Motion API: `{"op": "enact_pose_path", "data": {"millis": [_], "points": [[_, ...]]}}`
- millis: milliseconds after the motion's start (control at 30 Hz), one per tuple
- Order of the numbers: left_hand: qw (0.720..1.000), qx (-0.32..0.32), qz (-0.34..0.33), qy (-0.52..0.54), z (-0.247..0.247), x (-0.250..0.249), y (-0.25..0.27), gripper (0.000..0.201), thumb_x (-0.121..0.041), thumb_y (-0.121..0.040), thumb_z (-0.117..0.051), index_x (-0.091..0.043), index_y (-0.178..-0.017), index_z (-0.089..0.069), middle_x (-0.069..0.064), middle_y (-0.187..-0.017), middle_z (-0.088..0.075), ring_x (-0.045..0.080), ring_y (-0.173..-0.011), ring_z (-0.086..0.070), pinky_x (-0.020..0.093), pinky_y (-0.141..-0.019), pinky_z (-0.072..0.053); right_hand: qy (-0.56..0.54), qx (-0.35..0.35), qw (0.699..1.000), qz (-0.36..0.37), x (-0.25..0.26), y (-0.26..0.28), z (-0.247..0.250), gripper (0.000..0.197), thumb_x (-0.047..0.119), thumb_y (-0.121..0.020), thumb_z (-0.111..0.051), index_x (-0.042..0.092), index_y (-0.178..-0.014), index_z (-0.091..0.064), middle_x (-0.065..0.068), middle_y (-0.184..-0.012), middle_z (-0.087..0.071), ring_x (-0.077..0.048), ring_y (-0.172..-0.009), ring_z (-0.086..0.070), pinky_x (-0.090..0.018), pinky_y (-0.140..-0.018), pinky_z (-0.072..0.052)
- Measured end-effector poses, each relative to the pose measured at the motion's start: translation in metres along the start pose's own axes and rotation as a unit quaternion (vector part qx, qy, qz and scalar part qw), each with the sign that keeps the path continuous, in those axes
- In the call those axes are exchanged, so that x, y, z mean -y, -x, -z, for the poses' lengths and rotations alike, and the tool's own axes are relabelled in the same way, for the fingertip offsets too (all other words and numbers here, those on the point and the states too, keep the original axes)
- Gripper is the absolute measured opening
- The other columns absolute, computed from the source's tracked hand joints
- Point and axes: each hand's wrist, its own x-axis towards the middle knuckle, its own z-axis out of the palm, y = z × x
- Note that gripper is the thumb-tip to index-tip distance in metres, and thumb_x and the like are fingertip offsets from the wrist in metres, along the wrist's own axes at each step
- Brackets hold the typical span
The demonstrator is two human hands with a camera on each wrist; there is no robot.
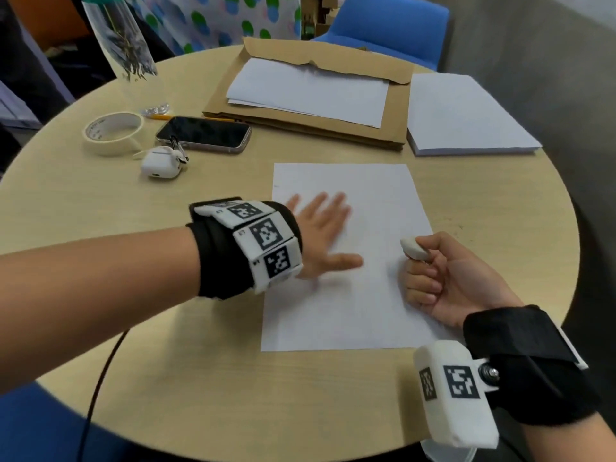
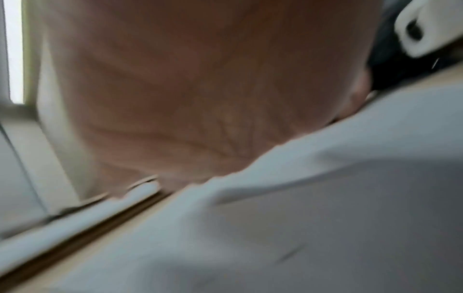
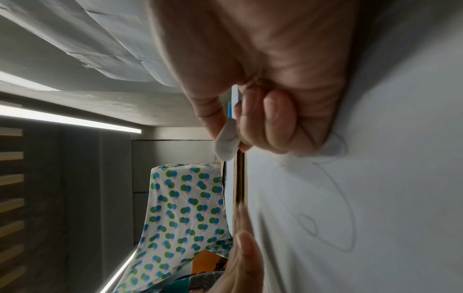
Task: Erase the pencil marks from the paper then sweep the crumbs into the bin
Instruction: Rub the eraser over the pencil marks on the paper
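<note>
A white sheet of paper [image 1: 366,295] lies in the middle of the round wooden table [image 1: 206,378]. My left hand [image 1: 320,235] lies flat on its left part, fingers spread and straight. My right hand [image 1: 443,275] rests at the paper's right edge, fingers curled round a white eraser [image 1: 413,250] whose tip sticks out between thumb and forefinger. In the right wrist view the eraser [image 3: 226,144] pokes from the fist and faint pencil loops [image 3: 333,214] show on the paper [image 3: 388,198]. The left wrist view is blurred, filled by the palm [image 2: 200,89] above the paper [image 2: 350,218].
Behind the paper lie a phone [image 1: 203,133], a white earbud case [image 1: 161,163], a roll of tape [image 1: 113,131], a brown envelope with sheets on it [image 1: 306,95] and a stack of paper [image 1: 466,115]. A blue chair [image 1: 390,25] stands beyond the table. No bin is in view.
</note>
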Motion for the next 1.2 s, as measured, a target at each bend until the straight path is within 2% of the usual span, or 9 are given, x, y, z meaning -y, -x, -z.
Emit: {"op": "enact_pose_path", "data": {"millis": [100,267,400,533,733,833,933,1133,1200], "points": [[0.996,0.054,-0.038,0.058,-0.003,-0.001,0.001,0.07,-0.057,-0.094,-0.014,-0.023,-0.147,0.018,-0.006,-0.154,0.025,0.014,-0.144,0.017,0.04,-0.117,0.008,-0.014,0.016,1.0,-0.001,-0.001,-0.001,0.001,0.06,0.023,-0.033,-0.078,0.021,-0.06,-0.025,0.006,-0.048,-0.02,-0.008,-0.031,-0.021,-0.019,-0.029,-0.021],[0.976,0.022,0.21,-0.048,-0.009,0.072,0.015,0.094,-0.075,-0.08,-0.005,-0.013,-0.146,0.018,0.003,-0.154,0.025,0.016,-0.144,0.019,0.048,-0.114,0.015,-0.019,0.022,1.0,0.0,-0.002,-0.001,0.002,0.06,0.023,-0.033,-0.079,0.022,-0.06,-0.026,0.006,-0.048,-0.02,-0.008,-0.031,-0.022,-0.02,-0.029,-0.022],[0.997,-0.016,0.078,-0.021,-0.013,0.064,0.038,0.098,-0.082,-0.046,0.032,-0.031,-0.13,0.036,-0.009,-0.137,0.047,0.01,-0.131,0.035,0.042,-0.107,0.023,-0.004,0.022,1.0,-0.002,0.0,0.001,0.002,0.038,0.023,-0.048,-0.067,0.02,-0.055,-0.03,0.006,-0.047,-0.021,-0.007,-0.031,-0.021,-0.019,-0.03,-0.02],[0.992,0.062,-0.113,0.008,-0.03,0.034,0.052,0.076,-0.077,-0.052,0.02,-0.047,-0.119,0.038,-0.021,-0.125,0.052,0.007,-0.127,0.039,0.033,-0.103,0.025,0.002,0.012,1.0,-0.002,-0.001,0.001,0.001,0.033,0.022,-0.052,-0.062,0.019,-0.055,-0.03,0.006,-0.046,-0.021,-0.007,-0.031,-0.021,-0.019,-0.03,-0.02],[0.996,0.035,0.069,-0.044,-0.025,0.072,0.05,0.127,-0.078,-0.017,0.045,-0.027,-0.133,0.035,-0.007,-0.141,0.041,0.013,-0.141,0.024,0.043,-0.112,0.017,0.006,0.006,1.0,0.003,-0.001,0.001,0.002,0.036,0.023,-0.052,-0.063,0.019,-0.058,-0.028,0.006,-0.047,-0.021,-0.007,-0.033,-0.021,-0.019,-0.03,-0.021],[0.999,0.03,0.01,-0.04,-0.024,0.066,0.056,0.111,-0.08,-0.028,0.041,-0.031,-0.127,0.039,-0.008,-0.132,0.048,0.013,-0.136,0.032,0.038,-0.109,0.02,0.005,0.013,1.0,0.004,-0.002,0.001,0.003,0.036,0.024,-0.053,-0.065,0.019,-0.057,-0.029,0.006,-0.048,-0.022,-0.007,-0.033,-0.022,-0.019,-0.03,-0.022],[0.996,0.064,-0.059,0.029,-0.023,0.038,0.053,0.076,-0.076,-0.068,0.014,-0.039,-0.133,0.032,-0.014,-0.14,0.042,0.008,-0.133,0.032,0.034,-0.109,0.019,0.013,0.004,1.0,0.005,-0.001,0.0,0.005,0.03,0.024,-0.062,-0.059,0.019,-0.058,-0.03,0.006,-0.049,-0.022,-0.007,-0.033,-0.022,-0.019,-0.031,-0.021],[0.999,0.01,0.011,0.048,0.002,0.046,-0.007,0.055,-0.037,-0.101,-0.015,-0.018,-0.15,0.001,0.0,-0.158,0.01,0.02,-0.146,0.008,0.041,-0.116,0.004,-0.003,0.014,1.0,0.001,-0.003,-0.002,0.003,0.033,0.023,-0.052,-0.066,0.019,-0.053,-0.033,0.006,-0.047,-0.024,-0.007,-0.032,-0.023,-0.019,-0.03,-0.022],[0.99,-0.013,0.117,0.079,0.005,0.062,-0.016,0.065,-0.047,-0.099,-0.017,-0.009,-0.15,-0.002,0.009,-0.158,0.006,0.025,-0.146,0.003,0.042,-0.116,0.0,-0.014,0.025,1.0,0.001,-0.003,-0.001,0.003,0.04,0.022,-0.042,-0.076,0.019,-0.051,-0.037,0.006,-0.047,-0.025,-0.007,-0.032,-0.024,-0.019,-0.029,-0.023]]}}
